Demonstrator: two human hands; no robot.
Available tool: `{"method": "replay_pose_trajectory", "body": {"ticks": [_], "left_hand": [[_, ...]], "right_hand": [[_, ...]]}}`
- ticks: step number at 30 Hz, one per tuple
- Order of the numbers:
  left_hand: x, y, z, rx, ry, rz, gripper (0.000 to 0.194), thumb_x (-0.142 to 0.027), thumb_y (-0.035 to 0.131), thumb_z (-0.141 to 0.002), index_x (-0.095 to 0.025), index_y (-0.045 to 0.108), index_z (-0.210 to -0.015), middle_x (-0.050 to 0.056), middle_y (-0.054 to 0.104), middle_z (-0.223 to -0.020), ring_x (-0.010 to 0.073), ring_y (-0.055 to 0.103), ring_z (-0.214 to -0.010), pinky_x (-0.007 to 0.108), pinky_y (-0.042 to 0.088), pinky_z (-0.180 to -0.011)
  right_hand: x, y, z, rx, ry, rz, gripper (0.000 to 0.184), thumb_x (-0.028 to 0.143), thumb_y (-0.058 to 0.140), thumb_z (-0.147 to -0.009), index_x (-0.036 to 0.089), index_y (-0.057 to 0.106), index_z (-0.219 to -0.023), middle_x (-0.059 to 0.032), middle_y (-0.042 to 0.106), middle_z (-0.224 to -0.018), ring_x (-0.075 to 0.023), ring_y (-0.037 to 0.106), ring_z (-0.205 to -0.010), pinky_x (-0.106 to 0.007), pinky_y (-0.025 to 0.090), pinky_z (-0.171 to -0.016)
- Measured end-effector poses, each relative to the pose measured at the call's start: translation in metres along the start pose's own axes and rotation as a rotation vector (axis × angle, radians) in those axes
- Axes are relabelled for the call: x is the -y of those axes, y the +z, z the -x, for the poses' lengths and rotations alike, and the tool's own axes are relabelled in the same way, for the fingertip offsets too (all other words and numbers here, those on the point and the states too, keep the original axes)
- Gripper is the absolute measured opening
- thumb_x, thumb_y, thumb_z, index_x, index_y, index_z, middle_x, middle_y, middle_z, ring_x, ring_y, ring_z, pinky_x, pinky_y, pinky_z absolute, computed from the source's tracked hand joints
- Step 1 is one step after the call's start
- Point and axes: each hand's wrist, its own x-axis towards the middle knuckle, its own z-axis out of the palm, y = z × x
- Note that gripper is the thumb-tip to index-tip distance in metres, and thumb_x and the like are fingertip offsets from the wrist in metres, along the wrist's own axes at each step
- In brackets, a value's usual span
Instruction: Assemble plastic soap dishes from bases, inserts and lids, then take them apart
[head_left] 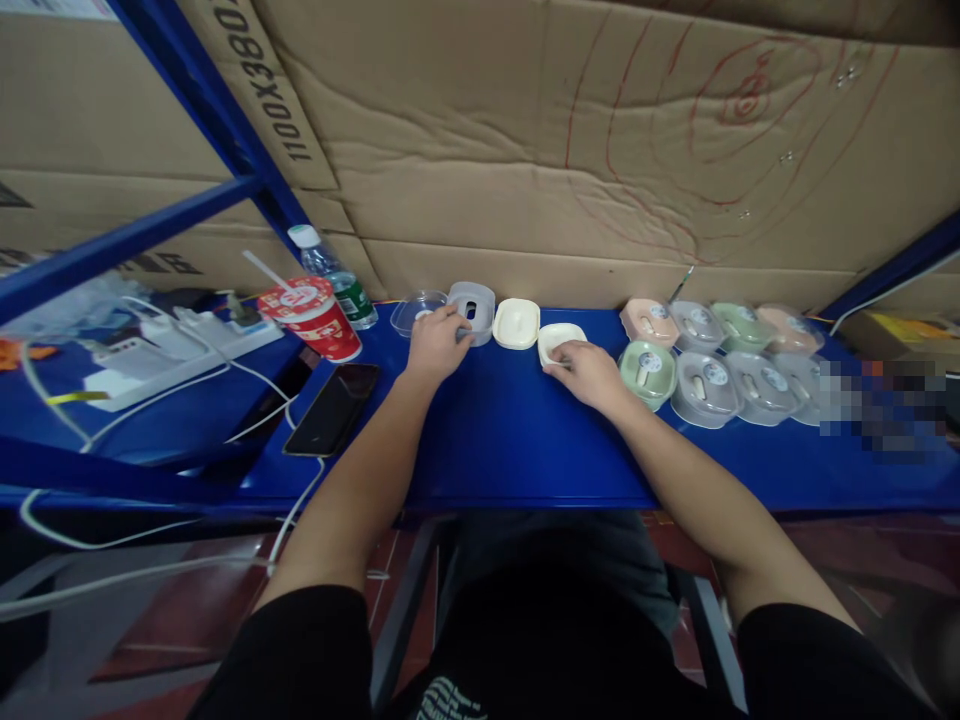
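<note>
The right hand (587,370) grips the near rim of a rounded-square cream tub (552,340) on the glossy blue bench (525,440); the left hand (437,345) touches a smooth grey box (484,316), its grip impossible to tell. 2 rows of clear-lidded plastic boxes (703,388) stand right, a red cup (327,334) left; creased cardboard (450,150) walls the far edge.

Across the worktop (525,450), a lid (403,318), a box (484,301), a tray (517,325) and a dish (561,330) are sitting in a row, left to right, the dish slightly nearer the person. Farther right, lidded containers (703,390) are standing in two rows. Left of the lid, a cup (322,328) is standing before a bottle (351,292); a phone (332,410) is lying nearer the front edge, a power strip (135,382) farther left. Cardboard (450,150) is rising behind.
</note>
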Motion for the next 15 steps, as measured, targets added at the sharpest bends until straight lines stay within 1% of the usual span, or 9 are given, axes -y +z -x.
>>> {"method": "replay_pose_trajectory", "body": {"ticks": [3,7,10,12,13,15], "left_hand": [[-0.001,-0.002,-0.001,-0.017,0.014,0.014,0.016,-0.029,0.069,-0.094,-0.022,0.075,-0.107,0.013,0.063,-0.150,0.0311,0.058,-0.140,0.050,0.039,-0.122],[-0.005,-0.003,-0.001,-0.041,-0.010,0.058,0.012,-0.026,0.071,-0.092,-0.022,0.074,-0.103,0.011,0.069,-0.143,0.0300,0.062,-0.134,0.047,0.045,-0.117],[-0.009,-0.002,0.000,-0.047,-0.039,0.076,0.010,-0.022,0.072,-0.088,-0.021,0.074,-0.098,0.011,0.073,-0.132,0.0305,0.066,-0.127,0.045,0.049,-0.111],[-0.010,-0.001,0.000,-0.056,-0.050,0.084,0.012,-0.020,0.072,-0.086,-0.021,0.074,-0.099,0.011,0.073,-0.130,0.0310,0.067,-0.125,0.045,0.050,-0.109],[-0.011,-0.001,0.000,-0.067,-0.053,0.091,0.015,-0.020,0.071,-0.086,-0.021,0.073,-0.101,0.011,0.073,-0.130,0.0310,0.067,-0.124,0.046,0.050,-0.110],[-0.011,0.000,0.000,-0.094,-0.051,0.110,0.018,-0.021,0.069,-0.088,-0.020,0.073,-0.106,0.012,0.073,-0.131,0.0306,0.067,-0.124,0.046,0.049,-0.111]], "right_hand": [[-0.001,0.002,-0.001,-0.140,0.025,-0.023,0.014,0.034,0.069,-0.099,0.022,0.073,-0.096,-0.0093,0.080,-0.105,-0.0301,0.073,-0.103,-0.042,0.053,-0.091],[-0.004,0.004,-0.002,-0.282,0.000,-0.063,0.015,0.034,0.068,-0.099,0.021,0.072,-0.096,-0.0106,0.079,-0.107,-0.0303,0.072,-0.104,-0.043,0.052,-0.094],[-0.010,0.005,-0.003,-0.313,0.020,-0.073,0.017,0.037,0.067,-0.098,0.021,0.072,-0.095,-0.0110,0.079,-0.106,-0.0305,0.072,-0.102,-0.044,0.053,-0.093],[-0.015,0.005,-0.005,-0.318,0.047,-0.076,0.019,0.039,0.066,-0.098,0.022,0.072,-0.094,-0.0111,0.079,-0.105,-0.0314,0.073,-0.100,-0.045,0.054,-0.091],[-0.017,0.005,-0.007,-0.327,0.043,-0.085,0.019,0.040,0.066,-0.098,0.022,0.072,-0.094,-0.0111,0.079,-0.105,-0.0320,0.073,-0.102,-0.046,0.055,-0.092],[-0.019,0.005,-0.014,-0.364,-0.008,-0.116,0.018,0.040,0.066,-0.097,0.023,0.072,-0.094,-0.0111,0.079,-0.109,-0.0336,0.071,-0.113,-0.050,0.053,-0.100]]}}
